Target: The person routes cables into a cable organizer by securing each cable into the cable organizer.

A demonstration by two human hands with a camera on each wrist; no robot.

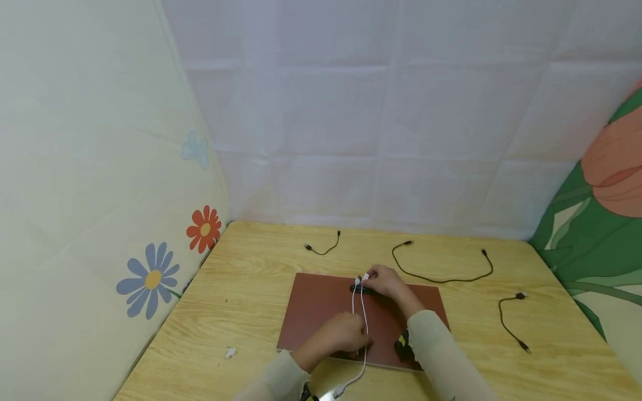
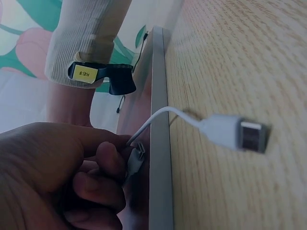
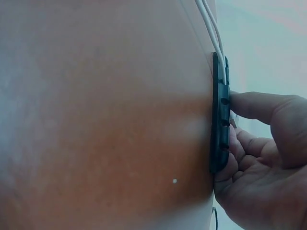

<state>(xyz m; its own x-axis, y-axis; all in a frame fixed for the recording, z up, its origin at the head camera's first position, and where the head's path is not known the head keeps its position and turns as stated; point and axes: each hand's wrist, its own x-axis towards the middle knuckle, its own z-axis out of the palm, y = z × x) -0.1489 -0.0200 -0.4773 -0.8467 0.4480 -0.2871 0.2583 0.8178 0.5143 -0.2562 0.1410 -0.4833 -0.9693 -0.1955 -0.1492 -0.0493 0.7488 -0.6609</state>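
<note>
A dark cable organizer (image 3: 219,139) with a row of slots is fixed to a reddish-brown board (image 1: 316,301). Two white cables (image 1: 364,312) run over it, side by side near one end. Just beyond the organizer, my right hand (image 1: 385,281) pinches the white plug (image 1: 366,277) of one cable; a second plug (image 1: 358,280) stands beside it. Close to the board's front edge, my left hand (image 2: 67,167) pinches a white cable between thumb and finger. That cable's end plug (image 2: 225,132) hangs past the edge, while another plug (image 2: 135,160) lies against the curled fingers.
Black cables lie on the wooden table: a short one (image 1: 326,253) at the back, a long one (image 1: 441,280) behind the board, another (image 1: 504,320) at right. A small white piece (image 1: 230,352) lies to the left. Fabric walls (image 1: 311,111) border the table.
</note>
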